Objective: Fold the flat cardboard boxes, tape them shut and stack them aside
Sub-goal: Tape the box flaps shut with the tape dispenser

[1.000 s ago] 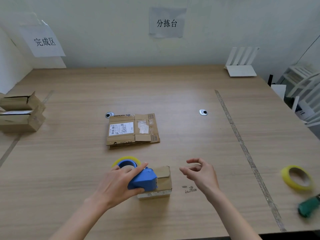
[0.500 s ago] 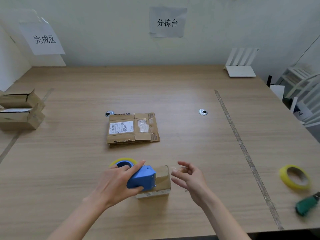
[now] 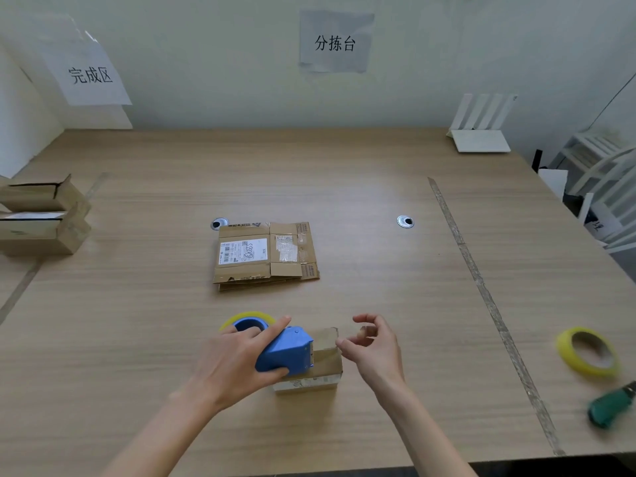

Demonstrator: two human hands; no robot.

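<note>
A small folded cardboard box (image 3: 327, 361) stands near the table's front edge. On its top lies a blue tape dispenser (image 3: 285, 352) with a yellow roll (image 3: 247, 318), and my left hand (image 3: 237, 359) grips the dispenser from the left. My right hand (image 3: 375, 349) hovers at the box's right end, fingers loosely curled, thumb tip at the box's upper right edge. I cannot tell if it touches tape. A pile of flat cardboard boxes (image 3: 265, 256) lies at the table's middle. Two folded boxes (image 3: 38, 215) sit stacked at the far left.
A loose yellow tape roll (image 3: 588, 352) and a green-handled tool (image 3: 609, 407) lie at the front right. A white router (image 3: 480, 132) stands at the back right. Tape strips (image 3: 481, 287) mark zones on the wooden table (image 3: 137, 339). White chairs stand off to the right.
My right hand has moved left to the box's right end and its fingers have curled. My left hand and the dispenser have stayed on the box.
</note>
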